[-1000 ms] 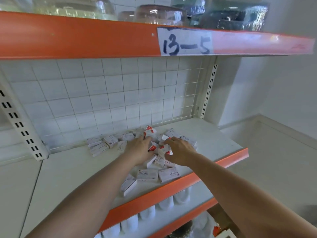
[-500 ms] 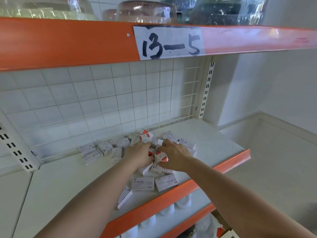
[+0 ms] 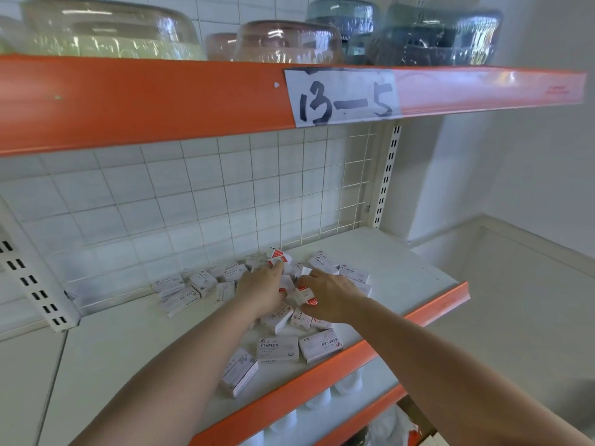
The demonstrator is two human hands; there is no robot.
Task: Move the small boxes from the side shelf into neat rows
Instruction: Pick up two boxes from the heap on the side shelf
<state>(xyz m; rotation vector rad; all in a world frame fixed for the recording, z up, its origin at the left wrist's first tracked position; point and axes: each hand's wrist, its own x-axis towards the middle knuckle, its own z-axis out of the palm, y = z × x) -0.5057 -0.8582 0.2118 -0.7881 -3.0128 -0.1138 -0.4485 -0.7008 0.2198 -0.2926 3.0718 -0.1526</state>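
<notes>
Presently gripping: right hand (image 3: pixel 333 296) pinching a small red-ended box (image 3: pixel 305 296) between thumb and curled fingers; left hand (image 3: pixel 262 292) curled down over the heap of staple boxes (image 3: pixel 289 284), what it holds hidden. Heap lying mid-shelf, loose and askew. Advisable: lift one box clear before squaring it, long edges parallel to the orange shelf lip (image 3: pixel 354 352). Near the lip, two flat boxes (image 3: pixel 278 349) side by side, a third tilted box (image 3: pixel 240 375) close by. More strewn far left (image 3: pixel 180 292) against the wire grid (image 3: pixel 225 201). Above, wrapped bowls (image 3: pixel 289 41) and label 13-5 (image 3: pixel 344 99).
</notes>
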